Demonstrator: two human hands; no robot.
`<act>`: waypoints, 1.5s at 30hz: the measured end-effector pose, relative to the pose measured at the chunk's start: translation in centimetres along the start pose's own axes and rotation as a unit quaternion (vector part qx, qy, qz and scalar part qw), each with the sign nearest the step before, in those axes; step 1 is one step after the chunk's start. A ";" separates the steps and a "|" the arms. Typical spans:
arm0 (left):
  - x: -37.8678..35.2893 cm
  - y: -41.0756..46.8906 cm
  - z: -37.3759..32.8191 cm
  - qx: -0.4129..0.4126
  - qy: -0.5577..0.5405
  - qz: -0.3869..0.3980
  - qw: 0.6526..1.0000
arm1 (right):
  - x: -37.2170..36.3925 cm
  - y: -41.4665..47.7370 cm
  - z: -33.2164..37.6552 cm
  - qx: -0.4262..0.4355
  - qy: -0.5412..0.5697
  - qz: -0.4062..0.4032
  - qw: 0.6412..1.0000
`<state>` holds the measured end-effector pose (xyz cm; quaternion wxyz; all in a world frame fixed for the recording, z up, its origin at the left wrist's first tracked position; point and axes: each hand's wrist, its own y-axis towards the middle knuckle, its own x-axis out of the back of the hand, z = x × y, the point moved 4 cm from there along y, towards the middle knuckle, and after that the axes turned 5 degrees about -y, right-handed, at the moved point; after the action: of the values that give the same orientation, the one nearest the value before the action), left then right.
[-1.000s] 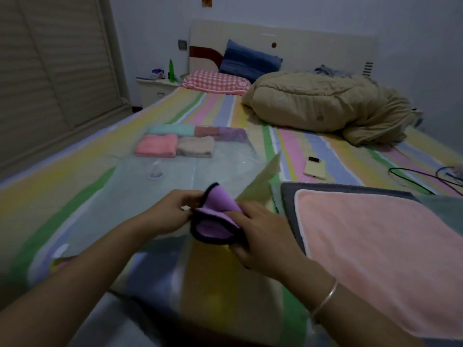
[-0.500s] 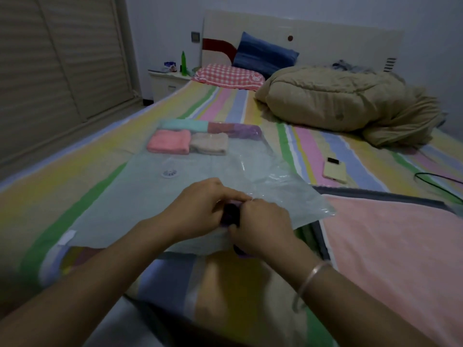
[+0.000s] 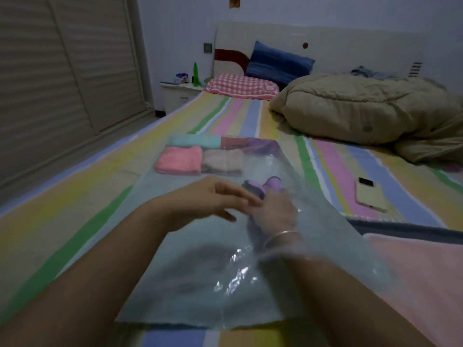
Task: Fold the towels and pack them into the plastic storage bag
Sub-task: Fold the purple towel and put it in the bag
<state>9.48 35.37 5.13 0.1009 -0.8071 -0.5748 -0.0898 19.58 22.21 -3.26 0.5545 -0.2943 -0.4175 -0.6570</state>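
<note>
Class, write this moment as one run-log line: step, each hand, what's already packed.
step: packing purple towel | right hand: inside plastic bag, holding towel | left hand: open, over bag | packed: folded towels at far end

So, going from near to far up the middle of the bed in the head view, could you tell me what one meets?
Near edge of the plastic bag → right hand inside it → purple towel → pink folded towel → teal towel → red checked pillow → blue pillow.
</note>
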 end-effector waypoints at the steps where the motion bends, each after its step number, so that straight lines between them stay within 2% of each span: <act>1: 1.7 1.9 0.9 0.003 -0.022 -0.086 0.996 | -0.6 0.6 0.0 -0.011 -0.001 -0.003 1.000; 3: 5.0 5.9 3.4 0.015 -0.009 -0.243 0.970 | -1.5 1.9 -0.3 -0.040 0.006 -0.004 0.999; 5: 7.5 9.3 6.2 0.040 0.161 -0.326 0.931 | -2.5 3.8 -0.5 -0.069 0.021 -0.019 0.997; 7: 8.5 11.5 8.7 0.074 0.340 -0.341 0.873 | -3.9 6.3 -0.5 -0.070 0.016 -0.031 0.997; 9: 8.2 12.8 11.6 0.113 0.431 -0.332 0.831 | -5.2 9.0 -0.4 -0.095 0.003 -0.021 0.995; 10: 7.6 13.1 13.0 0.130 0.453 -0.324 0.821 | -5.9 10.6 -0.3 -0.117 -0.008 -0.016 0.993; 12: 6.6 13.3 15.7 0.137 0.461 -0.323 0.815 | -7.2 13.6 0.0 -0.153 0.004 -0.036 0.988; 14: 6.1 13.7 17.5 0.129 0.452 -0.298 0.831 | -8.0 16.0 0.4 -0.146 0.014 -0.069 0.987; 19: 6.4 14.0 17.7 0.120 0.407 -0.311 0.850 | -9.6 20.4 0.4 -0.012 -0.113 -0.067 0.991; 22: 6.3 14.1 17.2 0.137 0.417 -0.312 0.843 | -9.5 19.3 0.1 0.052 -0.097 -0.067 0.992; 26: 6.1 13.9 16.7 0.130 0.393 -0.323 0.851 | -8.6 15.7 -0.7 0.104 0.019 0.027 0.994; 28: 6.0 13.7 16.6 0.124 0.394 -0.323 0.851 | -9.3 14.9 -0.7 0.145 -0.038 0.043 0.988; 30: 5.9 13.7 16.8 0.119 0.399 -0.319 0.852 | -10.8 15.2 -1.2 0.142 -0.163 0.056 0.975; 32: 5.8 13.7 16.8 0.114 0.419 -0.306 0.847 | -12.0 15.9 -1.7 0.118 -0.235 0.064 0.963; 36: 5.8 13.9 17.5 0.108 0.429 -0.313 0.840 | -12.9 18.6 -1.4 0.083 -0.222 0.083 0.968; 39: 5.8 14.1 18.0 0.102 0.423 -0.313 0.844 | -13.2 21.5 -1.1 0.091 -0.198 0.102 0.971; 41: 5.7 13.9 17.8 0.103 0.413 -0.310 0.850 | -13.3 22.7 -1.2 0.109 -0.181 0.097 0.973; 45: 5.8 13.9 17.4 0.139 0.448 -0.294 0.833 | -13.7 22.0 -1.3 0.110 -0.170 0.074 0.977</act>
<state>24.99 40.83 -10.99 0.4273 -0.4490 -0.6833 -0.3860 44.01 26.91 -10.62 0.5516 -0.3691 -0.5522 -0.5046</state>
